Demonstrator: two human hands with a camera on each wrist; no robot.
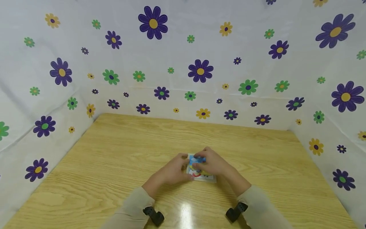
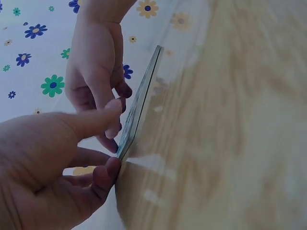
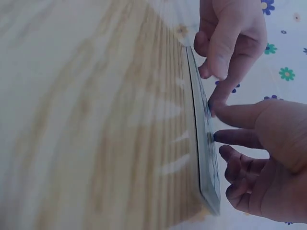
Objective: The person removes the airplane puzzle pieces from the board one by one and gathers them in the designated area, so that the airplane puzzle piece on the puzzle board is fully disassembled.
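Picture panel (image 1: 200, 176), flat on the wooden table (image 1: 114, 152), a little right of centre and between two bare hands! Over on the far left, white cloth (image 1: 14, 70) hangs down past the tabletop, purple, green and orange flowers all over it. Next along, a pale left sleeve (image 1: 128, 206) reaches in from the near side, a black wrist device (image 1: 154, 216) at its cuff.

And here's the left hand (image 1: 175, 170), right at the panel's left side: fingers partly curled against the edge, thumb at the near left corner, a light hold with a modest gap between thumb and fingers. On to the panel itself: pale border, blue towards the far side, yellow and red nearer, much of the design covered by the hands.

In from the right, the right hand (image 1: 214, 163) leans over the face, thumb and forefinger slightly parted, tips down at the picture, the other fingers loosely bent. Is a small piece pinched there? Cannot tell; the fingertips block the sight. Beyond it, a second black device (image 1: 236, 212) and the pale right sleeve (image 1: 263, 206), and on the far right, more flowered cloth closes off the scene.
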